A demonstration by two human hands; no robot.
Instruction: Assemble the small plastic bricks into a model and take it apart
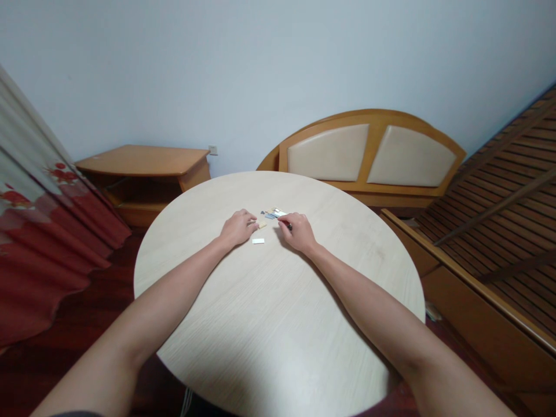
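Note:
My left hand (240, 227) rests on the round table, thumb and fingers curled in at the edge of a small beige piece (262, 225). My right hand (297, 230) is closed in a pinch on a small dark object (289, 226), mostly hidden by the fingers. Just beyond the hands lie a flat whitish piece (278, 212), a small bluish strip (270, 216) and a tiny dark bit (263, 212). Nearer to me, a small white rectangular piece (258, 241) lies flat. These pieces are too small to name exactly.
The round light-wood table (260, 324) stands before me. Behind it on the left is a low wooden cabinet (147, 159). A wooden headboard (364, 153) leans by the wall, with a slatted bed frame (512, 202) at right. A red and white curtain (47, 249) hangs at left.

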